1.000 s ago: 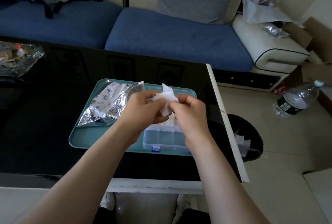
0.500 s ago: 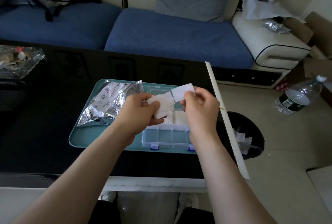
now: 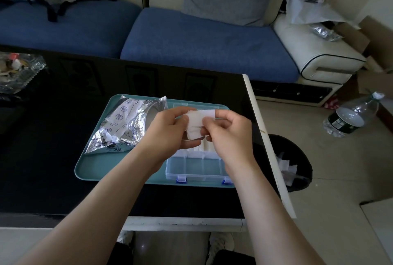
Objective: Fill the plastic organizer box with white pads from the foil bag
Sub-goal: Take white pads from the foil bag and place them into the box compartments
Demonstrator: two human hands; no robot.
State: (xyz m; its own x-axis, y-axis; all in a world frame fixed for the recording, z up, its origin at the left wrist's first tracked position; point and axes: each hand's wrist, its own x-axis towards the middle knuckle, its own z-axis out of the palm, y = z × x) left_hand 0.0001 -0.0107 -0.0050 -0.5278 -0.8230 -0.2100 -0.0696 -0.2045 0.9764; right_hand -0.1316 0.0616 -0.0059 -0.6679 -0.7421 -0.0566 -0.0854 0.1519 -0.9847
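- The left hand (image 3: 170, 130) and right hand (image 3: 230, 135) meet with fingers curled, both pinching a small stack of white pads (image 3: 196, 123) between them.
- Below them, a teal tray (image 3: 91, 171) carries the opened foil bag (image 3: 123, 124) on the left.
- The plastic organizer box (image 3: 191, 168) sits on the right; its near compartments look empty.
- Likely step: peeling one pad free. Next, lower it flat into an empty compartment.

Head-worn view, angled forward and down, close over the tray (image 3: 89, 171)
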